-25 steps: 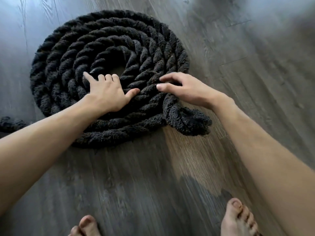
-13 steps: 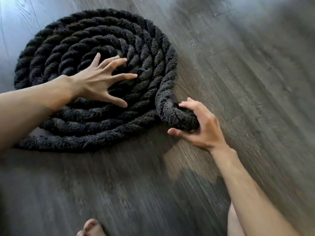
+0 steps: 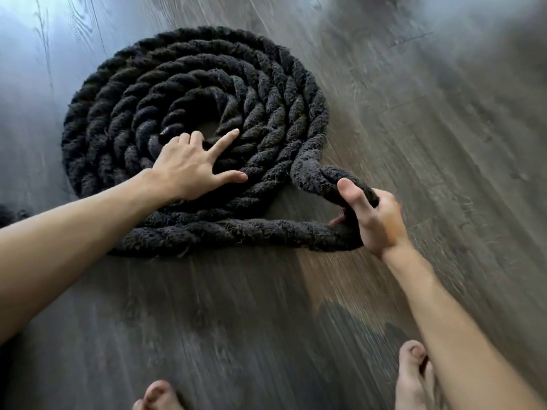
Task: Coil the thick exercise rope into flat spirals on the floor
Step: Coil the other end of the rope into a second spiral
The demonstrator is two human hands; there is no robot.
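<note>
On the wood floor (image 3: 444, 143), left hand (image 3: 183, 170) fingers spread atop coiled rope (image 3: 281, 108), right hand (image 3: 376, 223) clenching its bend

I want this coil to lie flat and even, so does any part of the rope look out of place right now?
Yes. At the spiral's near right edge the rope doubles back in a bight, gripped and lifted by the right hand, leaving a gap from the outer ring. The left hand presses the inner turns, which look flat and snug.

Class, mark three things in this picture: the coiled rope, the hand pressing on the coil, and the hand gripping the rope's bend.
rope (image 3: 189, 66), head view, on the far outer turns of the coil.
left hand (image 3: 186, 170), head view, back of the hand.
right hand (image 3: 377, 223), head view, back of the hand.
</note>
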